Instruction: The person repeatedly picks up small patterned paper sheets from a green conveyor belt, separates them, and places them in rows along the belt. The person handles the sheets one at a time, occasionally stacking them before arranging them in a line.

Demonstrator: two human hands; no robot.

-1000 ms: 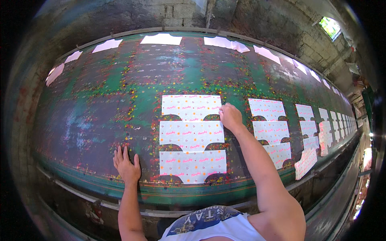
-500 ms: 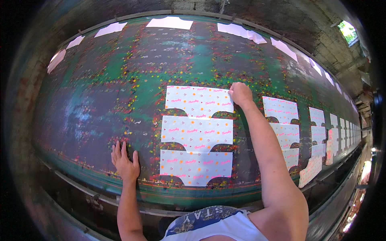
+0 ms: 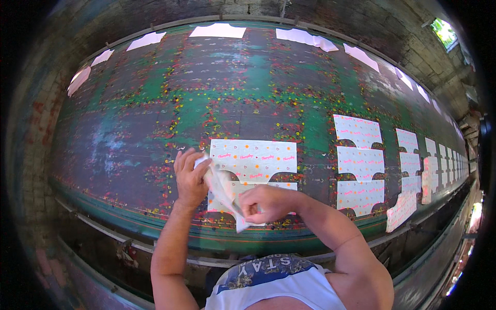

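A white printed fabric piece (image 3: 221,187), bunched lengthwise and slightly blurred, hangs slantwise between my hands above the table. My left hand (image 3: 191,178) grips its upper end between thumb and fingers. Its lower end is pinched by my right hand (image 3: 266,203), whose fingertips are partly hidden. Beneath lie two flat cut pieces of the same cloth, with pink lettering, orange dots and small hearts. The farther piece (image 3: 254,154) shows almost whole. My hands and the held fabric cover much of the nearer piece (image 3: 288,190).
The long dark table (image 3: 119,170) is spattered with green, red and yellow paint. To the right stand columns of printed pieces (image 3: 360,163), with a rumpled piece (image 3: 402,211) near the front edge. Plain white pieces (image 3: 218,31) line the far edge. A rail (image 3: 119,237) runs along the near side.
The farthest of three pieces in front of me has come off the table and is bunched between my hands. My right hand came nearer; my left rose from the tabletop and moved right.
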